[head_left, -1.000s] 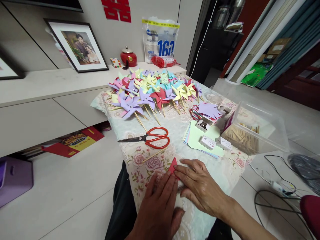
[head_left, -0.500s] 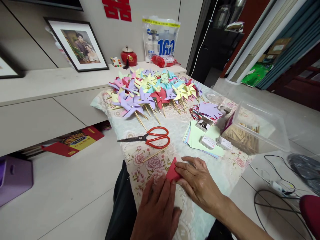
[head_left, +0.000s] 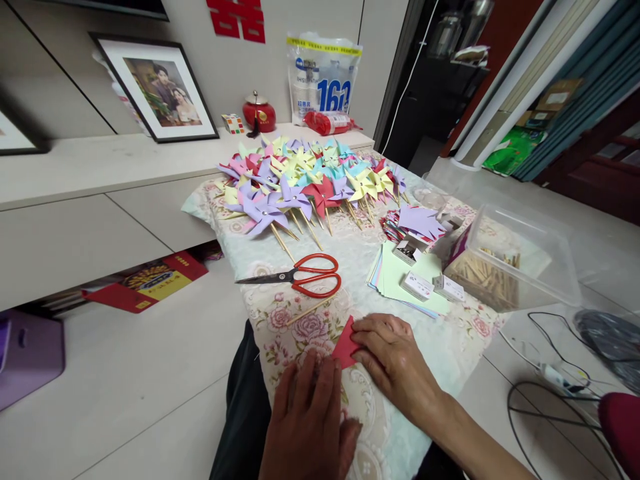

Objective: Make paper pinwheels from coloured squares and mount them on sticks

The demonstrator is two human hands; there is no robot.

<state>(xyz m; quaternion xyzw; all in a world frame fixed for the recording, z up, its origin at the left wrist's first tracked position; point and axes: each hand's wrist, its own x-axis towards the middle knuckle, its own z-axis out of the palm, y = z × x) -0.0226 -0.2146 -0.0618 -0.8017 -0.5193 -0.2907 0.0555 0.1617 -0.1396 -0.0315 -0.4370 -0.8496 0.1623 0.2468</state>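
Observation:
A small piece of folded red paper (head_left: 345, 345), roughly a triangle, lies on the flowered tablecloth near the front. My right hand (head_left: 397, 367) grips its right side, the bent fingers together over it and partly hiding it. At the paper's lower left is my left hand (head_left: 310, 420), fingers stretched out flat, the fingertips close to the edge; I cannot tell whether they touch it. Just beyond the hands lie a thin wooden stick (head_left: 309, 311) and scissors (head_left: 316, 275) with red handles, their blades together and pointing left.
Many paper pinwheels (head_left: 300, 173) on sticks cover the table's far end. On the right are cut paper pieces (head_left: 420, 221), a stack of coloured sheets (head_left: 387, 277) bearing small boxes (head_left: 417, 286), and a clear plastic bin (head_left: 540, 267) of wooden sticks. A white cabinet (head_left: 125, 163) adjoins the far side.
My left hand has drawn back slightly toward me and left, off the red paper's lower edge. My right hand's fingers have closed more over the paper's right side.

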